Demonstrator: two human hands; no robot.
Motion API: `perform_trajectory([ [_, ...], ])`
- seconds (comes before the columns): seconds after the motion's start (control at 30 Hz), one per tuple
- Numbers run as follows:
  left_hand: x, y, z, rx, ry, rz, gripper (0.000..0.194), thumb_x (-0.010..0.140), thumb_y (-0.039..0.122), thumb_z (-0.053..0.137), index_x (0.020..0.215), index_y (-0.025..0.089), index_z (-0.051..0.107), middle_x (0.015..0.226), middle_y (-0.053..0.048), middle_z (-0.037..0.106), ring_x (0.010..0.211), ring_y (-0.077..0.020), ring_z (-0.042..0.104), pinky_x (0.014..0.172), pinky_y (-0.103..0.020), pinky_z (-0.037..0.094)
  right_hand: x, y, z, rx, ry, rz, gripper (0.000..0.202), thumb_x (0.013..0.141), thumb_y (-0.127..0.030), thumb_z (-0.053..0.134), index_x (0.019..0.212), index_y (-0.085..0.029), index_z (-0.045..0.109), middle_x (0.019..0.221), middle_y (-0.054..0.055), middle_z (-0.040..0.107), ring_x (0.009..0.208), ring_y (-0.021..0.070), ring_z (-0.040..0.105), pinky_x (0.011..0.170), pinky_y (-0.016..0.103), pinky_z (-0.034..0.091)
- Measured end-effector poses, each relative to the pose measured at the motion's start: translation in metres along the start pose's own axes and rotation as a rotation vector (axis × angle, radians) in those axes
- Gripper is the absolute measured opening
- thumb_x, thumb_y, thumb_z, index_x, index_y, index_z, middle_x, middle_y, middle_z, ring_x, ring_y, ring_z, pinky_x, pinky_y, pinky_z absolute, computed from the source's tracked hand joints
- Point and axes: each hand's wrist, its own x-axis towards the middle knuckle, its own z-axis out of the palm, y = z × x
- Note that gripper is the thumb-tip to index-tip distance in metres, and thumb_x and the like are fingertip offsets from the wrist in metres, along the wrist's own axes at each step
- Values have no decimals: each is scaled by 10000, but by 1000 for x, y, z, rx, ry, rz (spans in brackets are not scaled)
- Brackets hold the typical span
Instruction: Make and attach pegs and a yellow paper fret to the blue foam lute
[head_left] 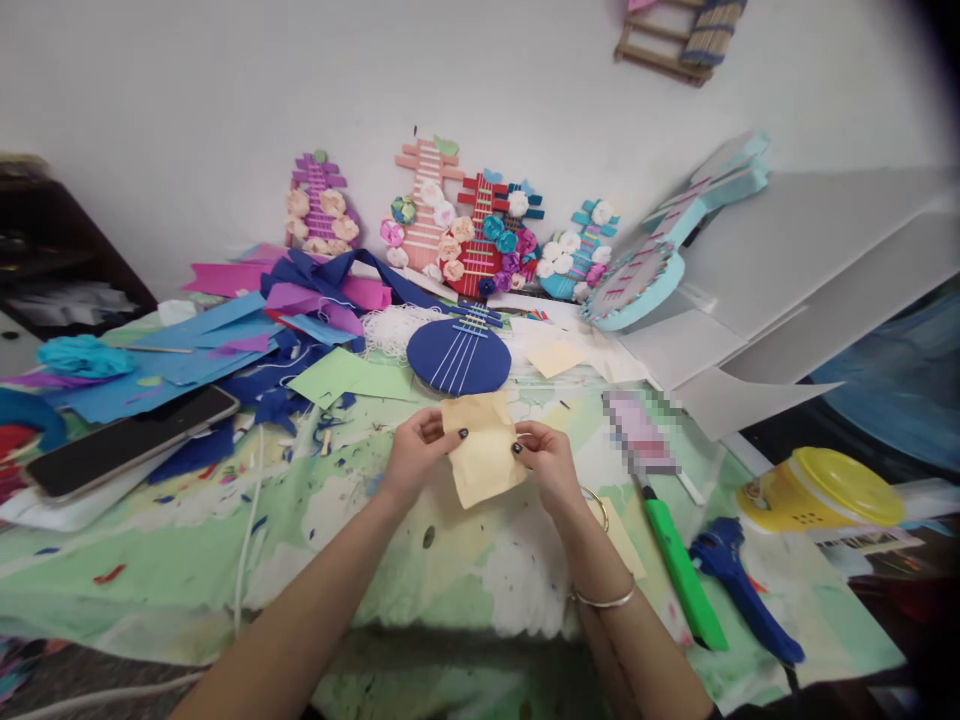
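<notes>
A pale yellow piece of crepe paper (486, 462) is held up between my two hands over the table. My left hand (420, 450) pinches its left edge, thumb in front. At the right edge, my right hand (546, 460) grips it the same way. The paper looks slightly creased. Just beyond it lies a dark blue paper lute (457, 358) with pale strings. Another yellow paper piece (555, 358) rests behind my right hand, and one more yellow sheet (621, 540) is partly hidden by my right wrist.
On the right are a green-handled knife (682, 575), a blue glue gun (746, 590) and a yellow tub (821, 490). A phone (131, 440) and blue paper sheets (180, 365) lie left, near a white cord (251, 530). Several flowered lutes (480, 230) lean on the wall.
</notes>
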Motion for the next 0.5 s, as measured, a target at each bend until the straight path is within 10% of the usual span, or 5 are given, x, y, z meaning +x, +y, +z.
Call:
perform_trajectory([
  [0.3,9,28,-23,598,-349,-56,376,573,328,712,890,128,680,759,-67,691,720,-200,628,595,-258,478,-3,-6,9,-623,-154,-309,199,713,-163,494,740,-208,686,702,7,687,652,153,608,616,240,436],
  [0.5,10,8,-15,649,-393,-64,159,628,217,602,723,141,705,719,-54,703,671,-178,626,570,-235,456,-5,-4,18,-723,-194,-368,252,706,-85,473,732,-204,694,739,15,703,690,148,628,661,229,435],
])
